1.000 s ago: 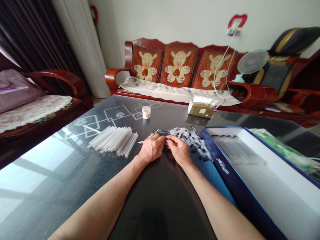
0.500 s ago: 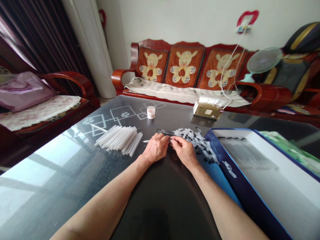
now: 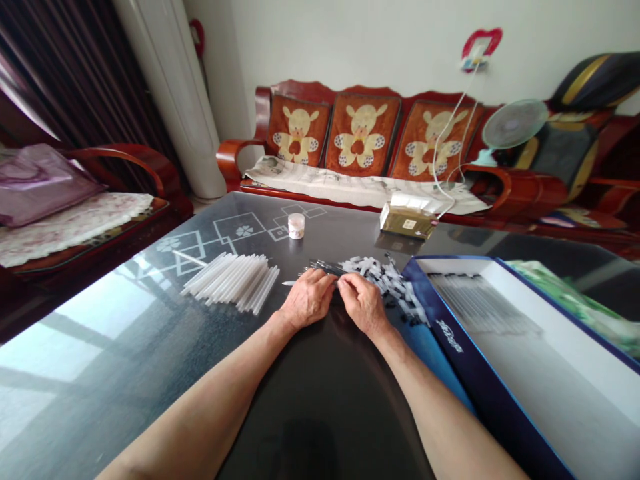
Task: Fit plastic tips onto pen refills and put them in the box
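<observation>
My left hand (image 3: 311, 298) is closed round a slim whitish pen (image 3: 289, 283), whose pointed tip sticks out on the left. Close beside it, my right hand (image 3: 363, 301) is pinched at the pen's other end; what its fingertips grip is too small to make out. Just beyond both hands lie several thin dark rods (image 3: 325, 267), partly covered by the fingers. To the right is a heap of small white and black caps (image 3: 385, 277). A pile of translucent white tubes (image 3: 233, 281) lies to the left of my left hand.
A blue box (image 3: 453, 337) with a white inside stands at the right, with a row of clear pens (image 3: 470, 297) in it. A small round tub (image 3: 296, 227) and a tissue box (image 3: 407, 221) are farther back on the dark table (image 3: 320, 413). Beyond stands a sofa (image 3: 230, 160).
The view has shifted slightly. My right hand's fingers have turned and closed more tightly near the pen's end. My left hand keeps its hold in the same spot.
</observation>
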### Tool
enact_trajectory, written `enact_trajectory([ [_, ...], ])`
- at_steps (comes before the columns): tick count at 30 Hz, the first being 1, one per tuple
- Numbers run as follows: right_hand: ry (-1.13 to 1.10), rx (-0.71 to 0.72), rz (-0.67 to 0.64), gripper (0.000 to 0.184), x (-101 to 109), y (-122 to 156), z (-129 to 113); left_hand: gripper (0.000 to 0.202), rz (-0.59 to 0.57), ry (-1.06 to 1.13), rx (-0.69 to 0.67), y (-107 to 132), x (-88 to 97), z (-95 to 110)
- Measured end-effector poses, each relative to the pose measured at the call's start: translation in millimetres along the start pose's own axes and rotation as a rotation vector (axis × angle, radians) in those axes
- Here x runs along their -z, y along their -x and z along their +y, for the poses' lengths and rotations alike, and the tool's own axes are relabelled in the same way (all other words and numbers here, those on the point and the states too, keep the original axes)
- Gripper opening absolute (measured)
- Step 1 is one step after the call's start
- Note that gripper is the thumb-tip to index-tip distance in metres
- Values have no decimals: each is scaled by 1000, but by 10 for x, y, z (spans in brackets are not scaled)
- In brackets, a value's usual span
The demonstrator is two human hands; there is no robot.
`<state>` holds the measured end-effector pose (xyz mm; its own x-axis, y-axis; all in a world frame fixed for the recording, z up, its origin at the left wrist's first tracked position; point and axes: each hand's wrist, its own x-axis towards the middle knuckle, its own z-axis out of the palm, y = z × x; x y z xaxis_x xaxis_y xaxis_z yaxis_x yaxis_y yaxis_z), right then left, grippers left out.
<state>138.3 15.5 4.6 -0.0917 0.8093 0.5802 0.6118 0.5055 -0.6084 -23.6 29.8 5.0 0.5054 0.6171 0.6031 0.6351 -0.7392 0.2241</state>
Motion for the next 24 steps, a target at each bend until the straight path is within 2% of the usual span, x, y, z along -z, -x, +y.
enact_trajectory([
  [4, 85, -45, -11, 39, 7, -3, 13, 27, -14, 22, -16, 4, -12, -5],
  [10, 17, -8, -17, 22, 23, 6, -10, 28, -16, 11, -6, -1, -4, 2],
  [16, 114, -18, -30, 42, 24, 0, -13, 25, -26, 18, -24, 4, 1, 13],
  [20, 68, -4, -39, 31, 18, 1, -50, 28, -25, 29, -5, 4, -8, -5],
  [22, 39, -19, -37, 27, 9, 0, -63, 29, 2, 31, -7, 2, -4, -10],
  [24, 16, -92, 0, 29, 0, -8, -66, 31, 85, 9, 0, 2, 8, -6],
])
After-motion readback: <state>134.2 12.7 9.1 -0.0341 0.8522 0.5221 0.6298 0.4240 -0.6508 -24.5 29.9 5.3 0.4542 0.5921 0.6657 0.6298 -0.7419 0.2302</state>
